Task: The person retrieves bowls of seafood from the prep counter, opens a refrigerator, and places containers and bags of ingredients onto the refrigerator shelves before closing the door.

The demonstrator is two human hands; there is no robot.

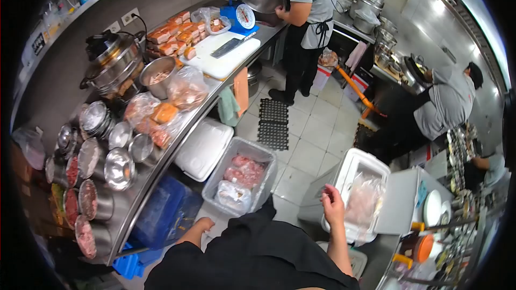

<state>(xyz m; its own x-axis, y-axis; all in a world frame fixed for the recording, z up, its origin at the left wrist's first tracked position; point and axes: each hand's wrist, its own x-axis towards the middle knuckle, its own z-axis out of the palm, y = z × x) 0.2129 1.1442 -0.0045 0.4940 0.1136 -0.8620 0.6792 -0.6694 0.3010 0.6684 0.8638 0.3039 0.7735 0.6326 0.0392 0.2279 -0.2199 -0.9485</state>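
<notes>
My right hand (332,204) is raised at the left rim of a white cooler (352,157), fingers loosely curled and apart with nothing visible in them. Inside the cooler lies a clear plastic bag of pale contents (364,201). My left hand (204,224) hangs low beside a grey plastic tub (267,153); its fingers are mostly hidden, so I cannot tell what they do. Raw meat (244,172) and a tied white plastic bag (232,194) sit in the tub. A white lid (204,147) lies just behind it, under the counter edge.
Along the left counter (177,145) stand several metal pots of meat, bagged meat (187,88), a white cutting board (228,56) with a cleaver (228,47), and a blue scale (239,19). One co-worker (312,11) stands ahead; another (446,102) leans at right. A black mat (273,123) lies on the tiles.
</notes>
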